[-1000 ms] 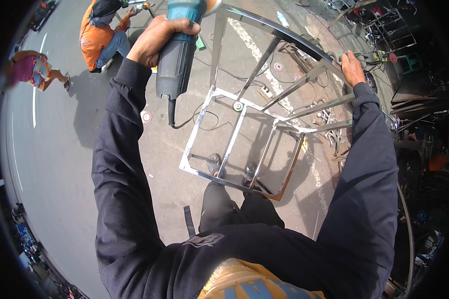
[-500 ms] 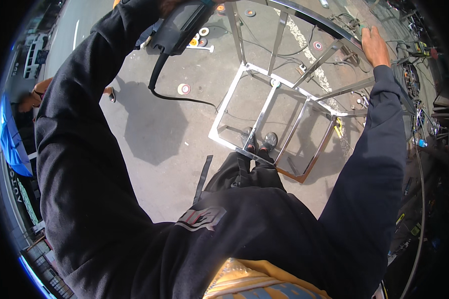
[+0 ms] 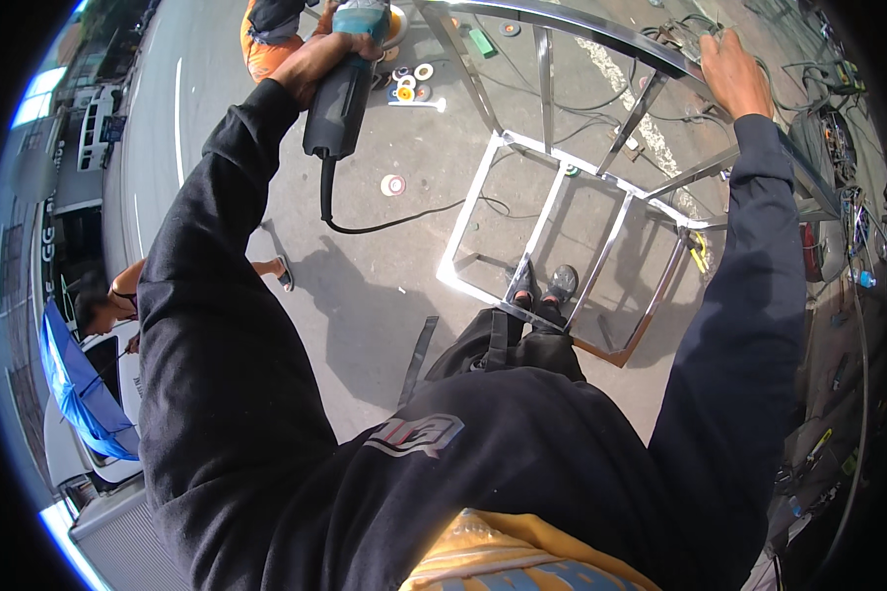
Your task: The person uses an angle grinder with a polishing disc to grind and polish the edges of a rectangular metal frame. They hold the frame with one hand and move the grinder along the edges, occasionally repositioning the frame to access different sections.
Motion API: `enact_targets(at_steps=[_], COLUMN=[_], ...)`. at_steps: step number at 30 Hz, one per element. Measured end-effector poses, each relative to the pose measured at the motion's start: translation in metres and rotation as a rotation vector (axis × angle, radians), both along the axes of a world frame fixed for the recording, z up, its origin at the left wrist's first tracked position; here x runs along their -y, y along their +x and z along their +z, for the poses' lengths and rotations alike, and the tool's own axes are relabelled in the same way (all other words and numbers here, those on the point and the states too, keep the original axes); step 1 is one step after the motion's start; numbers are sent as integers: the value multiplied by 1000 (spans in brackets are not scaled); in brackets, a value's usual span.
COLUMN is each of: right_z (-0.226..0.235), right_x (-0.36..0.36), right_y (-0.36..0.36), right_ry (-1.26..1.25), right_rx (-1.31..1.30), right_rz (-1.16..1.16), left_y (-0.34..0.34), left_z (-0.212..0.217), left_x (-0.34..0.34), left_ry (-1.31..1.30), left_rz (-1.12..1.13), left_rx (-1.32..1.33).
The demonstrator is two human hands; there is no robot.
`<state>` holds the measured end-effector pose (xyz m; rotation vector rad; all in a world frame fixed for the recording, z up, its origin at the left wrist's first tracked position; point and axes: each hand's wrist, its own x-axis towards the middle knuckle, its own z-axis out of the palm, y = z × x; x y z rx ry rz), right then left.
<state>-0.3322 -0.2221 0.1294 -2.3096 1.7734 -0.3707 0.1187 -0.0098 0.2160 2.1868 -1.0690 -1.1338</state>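
Concrete yard floor [image 3: 384,295], discs scattered at upper centre. Left hand [image 3: 315,54] was closed around the grinder [image 3: 343,94] at top of frame; right hand [image 3: 734,74] clasped the steel frame's [image 3: 562,197] top rail, upper right. Best to steady the frame firmly, keep the cord [image 3: 365,225] clear.

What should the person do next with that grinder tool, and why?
Probably lower the grinder toward the shiny metal frame's top rail. The left hand holds the tool up, apart from the steel, while the right hand already grips the rail, seemingly steadying it. The cord hangs loose beside the frame, so watch it.
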Motion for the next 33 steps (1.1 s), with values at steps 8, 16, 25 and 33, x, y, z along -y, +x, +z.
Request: enact_targets(at_steps=[8, 16, 25, 33], right_z=[-21, 0, 12, 6], right_x=[17, -15, -22, -13], right_y=[-4, 5, 8, 8], right_ry=[-55, -172, -59, -96], right_rx=[10, 145, 137, 53], right_rz=[-12, 28, -58, 41], left_y=[27, -24, -24, -8], left_z=[54, 42, 52, 39], left_x=[28, 56, 41, 40], left_ry=[11, 225, 112, 62], left_rz=[-10, 172, -161, -44], left_rx=[-191, -322, -69, -59])
